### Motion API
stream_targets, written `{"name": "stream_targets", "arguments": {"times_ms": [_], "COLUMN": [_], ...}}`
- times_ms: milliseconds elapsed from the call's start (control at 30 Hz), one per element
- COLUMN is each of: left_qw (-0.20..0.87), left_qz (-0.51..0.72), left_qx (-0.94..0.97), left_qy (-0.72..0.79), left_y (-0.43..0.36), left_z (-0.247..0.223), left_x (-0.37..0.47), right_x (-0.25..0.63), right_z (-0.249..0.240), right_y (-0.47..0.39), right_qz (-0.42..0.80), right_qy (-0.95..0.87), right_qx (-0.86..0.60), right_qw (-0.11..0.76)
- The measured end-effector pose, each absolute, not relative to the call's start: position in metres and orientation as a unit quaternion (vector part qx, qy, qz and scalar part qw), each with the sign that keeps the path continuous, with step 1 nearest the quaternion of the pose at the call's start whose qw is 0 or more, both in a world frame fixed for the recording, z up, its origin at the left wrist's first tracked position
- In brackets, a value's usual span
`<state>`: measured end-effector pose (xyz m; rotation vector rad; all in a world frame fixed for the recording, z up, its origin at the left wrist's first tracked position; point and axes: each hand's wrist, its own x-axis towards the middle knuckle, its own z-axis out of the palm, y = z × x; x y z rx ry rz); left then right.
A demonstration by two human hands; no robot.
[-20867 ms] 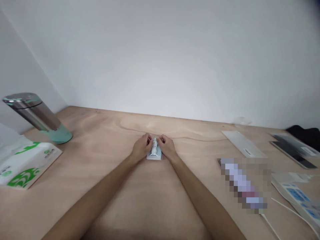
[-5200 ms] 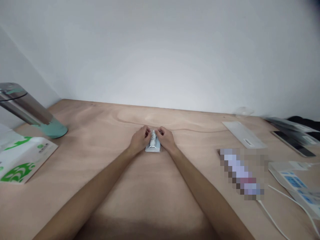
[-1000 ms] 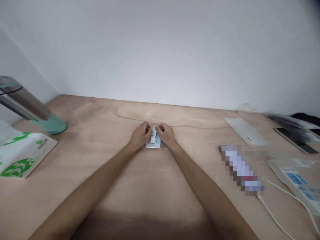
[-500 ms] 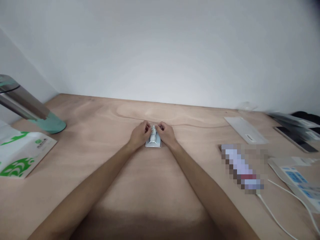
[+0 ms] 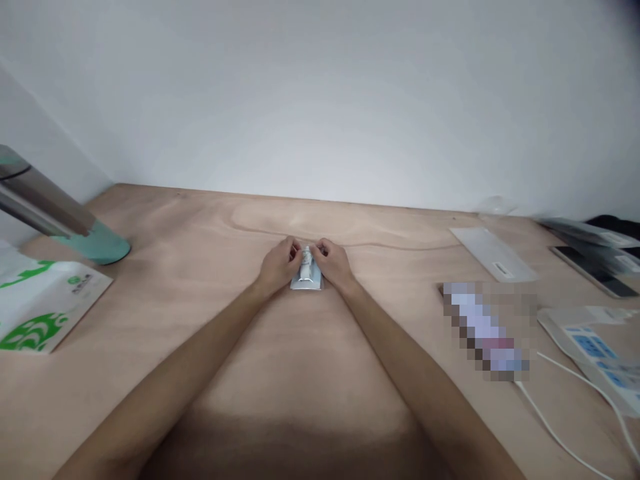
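A small clear packet (image 5: 313,285) lies on the wooden table (image 5: 300,347) in the middle of the view, with a white tube-like item (image 5: 307,267) in or on it. My left hand (image 5: 281,265) is closed at the packet's left side, its fingers curled in a pinch at the upper edge. On the right side my right hand (image 5: 333,263) pinches the upper edge in the same way, thumb beside the white item. Both hands rest close together, and the fingertips are partly hidden.
At the left stand a bottle with a teal base (image 5: 107,243) and a white-green paper bag (image 5: 40,313). To the right lie a pixelated device (image 5: 483,327) with a white cable (image 5: 540,427), a clear sleeve (image 5: 493,253), a dark phone (image 5: 595,270) and a blue-printed plastic bag (image 5: 600,360).
The view has shifted slightly, so the objects sit a little higher. Both hands keep nearly the same pose at the packet.
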<state>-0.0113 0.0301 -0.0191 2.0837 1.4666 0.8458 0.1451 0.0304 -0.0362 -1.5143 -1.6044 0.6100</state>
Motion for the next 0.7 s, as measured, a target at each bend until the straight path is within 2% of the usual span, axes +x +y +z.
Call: {"name": "stream_targets", "arguments": {"times_ms": [700], "left_qw": [0.226], "left_qz": [0.309], "left_qx": [0.756], "left_qy": [0.530], "left_y": [0.0309], "left_z": [-0.0197], "left_x": [-0.0110], "right_x": [0.1446], "right_z": [-0.0332], "right_y": [0.0297], "right_qz": [0.244], "right_qy": [-0.636], "right_qx": [-0.605], "right_qw": [0.411]}}
